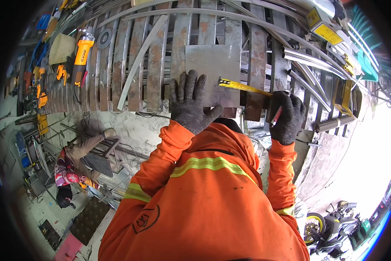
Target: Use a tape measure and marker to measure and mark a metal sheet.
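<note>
- My left hand (190, 101), in a dark knit glove, lay flat with fingers spread on the near left corner of a square grey steel plate (215, 61).
- My right hand (287, 116), also gloved, was closed around a red marker (276, 116) and, as far as I could tell, the case of a yellow tape measure (243, 87), just off the plate's near right edge.
- The yellow blade ran from that hand leftward across the plate's near right part, its tip close to my left fingertips.
- The plate rested on a workbench (154, 82) made of rusty steel slats with gaps between them.
- A pale bent strip (139, 61) lay slanted on the slats to the left of the plate.
- Farther left sat an orange and black angle grinder (80, 58) among small tools.
- To the right lay shiny steel tubes (308, 58).
- Below the bench's left end, another person (75, 167) crouched on the concrete floor (134, 130).
- At near right, a parked motorcycle (335, 222) stood in bright daylight.
- My orange sleeves carried reflective bands.
</note>
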Demonstrator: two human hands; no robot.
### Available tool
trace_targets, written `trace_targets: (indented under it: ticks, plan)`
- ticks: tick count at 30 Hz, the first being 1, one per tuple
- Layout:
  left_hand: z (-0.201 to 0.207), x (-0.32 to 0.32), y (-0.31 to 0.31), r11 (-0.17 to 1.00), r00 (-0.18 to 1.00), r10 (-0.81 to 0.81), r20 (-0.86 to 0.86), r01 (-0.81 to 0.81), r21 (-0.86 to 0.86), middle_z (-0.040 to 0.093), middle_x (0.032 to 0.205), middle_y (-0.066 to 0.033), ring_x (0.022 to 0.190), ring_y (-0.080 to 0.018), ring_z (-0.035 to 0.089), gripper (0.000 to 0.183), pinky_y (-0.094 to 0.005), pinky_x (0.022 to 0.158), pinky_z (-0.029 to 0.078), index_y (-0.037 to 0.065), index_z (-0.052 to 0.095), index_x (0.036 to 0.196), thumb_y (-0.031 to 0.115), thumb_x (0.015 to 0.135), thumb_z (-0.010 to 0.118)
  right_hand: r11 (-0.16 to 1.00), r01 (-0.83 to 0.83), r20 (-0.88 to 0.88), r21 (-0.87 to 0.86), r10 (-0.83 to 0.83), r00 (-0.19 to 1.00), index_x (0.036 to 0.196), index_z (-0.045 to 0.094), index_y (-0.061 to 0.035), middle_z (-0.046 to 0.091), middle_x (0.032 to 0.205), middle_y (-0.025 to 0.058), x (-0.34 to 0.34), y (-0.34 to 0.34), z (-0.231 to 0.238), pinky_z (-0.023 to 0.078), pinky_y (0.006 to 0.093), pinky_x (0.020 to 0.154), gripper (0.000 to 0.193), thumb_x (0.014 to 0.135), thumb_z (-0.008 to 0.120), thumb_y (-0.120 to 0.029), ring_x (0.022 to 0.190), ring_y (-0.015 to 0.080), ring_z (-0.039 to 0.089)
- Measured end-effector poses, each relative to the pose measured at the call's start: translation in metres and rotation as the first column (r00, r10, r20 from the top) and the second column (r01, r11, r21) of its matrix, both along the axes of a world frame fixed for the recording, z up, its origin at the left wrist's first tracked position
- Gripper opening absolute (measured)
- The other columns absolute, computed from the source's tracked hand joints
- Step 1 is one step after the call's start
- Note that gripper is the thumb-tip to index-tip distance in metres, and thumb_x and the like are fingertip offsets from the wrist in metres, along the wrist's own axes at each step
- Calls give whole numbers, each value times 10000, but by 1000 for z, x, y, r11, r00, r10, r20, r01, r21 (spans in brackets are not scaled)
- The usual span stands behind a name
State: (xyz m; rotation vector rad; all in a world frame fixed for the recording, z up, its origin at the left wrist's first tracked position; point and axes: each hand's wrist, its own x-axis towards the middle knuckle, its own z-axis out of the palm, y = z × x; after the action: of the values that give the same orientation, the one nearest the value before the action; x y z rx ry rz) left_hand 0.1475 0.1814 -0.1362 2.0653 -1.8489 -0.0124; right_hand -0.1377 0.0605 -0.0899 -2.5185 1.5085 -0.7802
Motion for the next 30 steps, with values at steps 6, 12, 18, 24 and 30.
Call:
trace_targets:
  ticks: [6, 12, 18, 24, 30]
  plan:
    - [17, 3, -4, 998, 985, -51, -163, 46, -31, 439, 1672, -192, 1553, -456, 398, 1000, -689, 1294, 211, 173, 514, 1612, 578, 784, 903, 999, -39, -33, 10, 39, 999, 1119, 776, -132, 769, 1071, 130, 7, -12, 4, 539, 499, 916, 223, 899, 744, -109, 1014, 396, 718]
    - [25, 56, -26, 977, 975, -188, -115, 198, 83, 468, 1661, -133, 1545, -431, 413, 850, -631, 1311, 244, 240, 617, 1537, 487, 782, 920, 998, -24, 134, 51, 17, 991, 1101, 779, -174, 755, 1030, 114, 3, -19, -5, 498, 517, 940, 174, 928, 770, -168, 1014, 390, 692]
    - [45, 75, -17, 965, 888, 252, -384, -261, 28, 607, 1474, -258, 1390, -504, 540, 853, -603, 1165, 450, 49, 555, 1531, 584, 919, 813, 1000, 11, 177, -2, -11, 984, 1094, 781, -152, 773, 1063, 114, 5, -18, -12, 500, 494, 965, 164, 931, 774, -170, 1053, 375, 703]
    - [73, 63, -48, 760, 830, 555, -64, -474, 445, 571, 1494, -319, 1388, -528, 543, 1170, -581, 1201, 429, -39, 472, 1537, 813, 800, 791, 998, 26, 226, -53, -13, 974, 1113, 780, -123, 788, 1086, 102, 5, -17, -22, 526, 479, 963, 202, 915, 814, -147, 1056, 352, 724]
    - [37, 77, -93, 806, 872, 480, -98, -394, 441, 546, 1453, -337, 1367, -489, 575, 1194, -565, 1128, 503, -11, 453, 1484, 613, 625, 998, 1000, -1, 272, -22, 7, 962, 1120, 789, -108, 794, 1095, 103, 1, -20, -27, 535, 477, 960, 227, 904, 842, -153, 1059, 349, 723]
